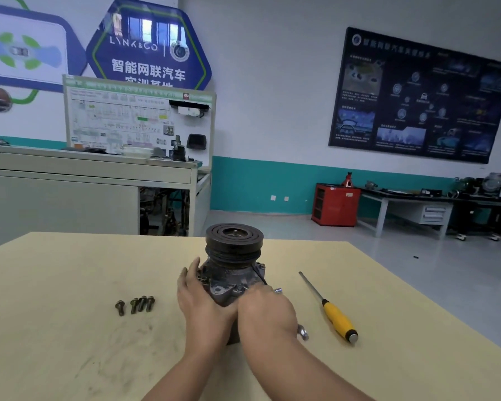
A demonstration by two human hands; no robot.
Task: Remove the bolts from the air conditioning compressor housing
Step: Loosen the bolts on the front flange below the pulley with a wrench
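Observation:
The dark metal air conditioning compressor [232, 264] stands upright on the pale wooden table [70, 285], its grooved pulley on top. My left hand [198, 296] lies against the left side of its housing with fingers spread. My right hand [265, 309] grips a metal wrench [301, 332] at the housing's near right flange; the wrench's socket end [277, 290] shows past my knuckles. Several removed bolts [135, 304] lie in a row on the table to the left.
A yellow-handled screwdriver [330, 308] lies on the table right of the compressor. Beyond the table stand a grey training bench [99, 180], a red cabinet [335, 204] and a far workbench [417, 204] with equipment on it.

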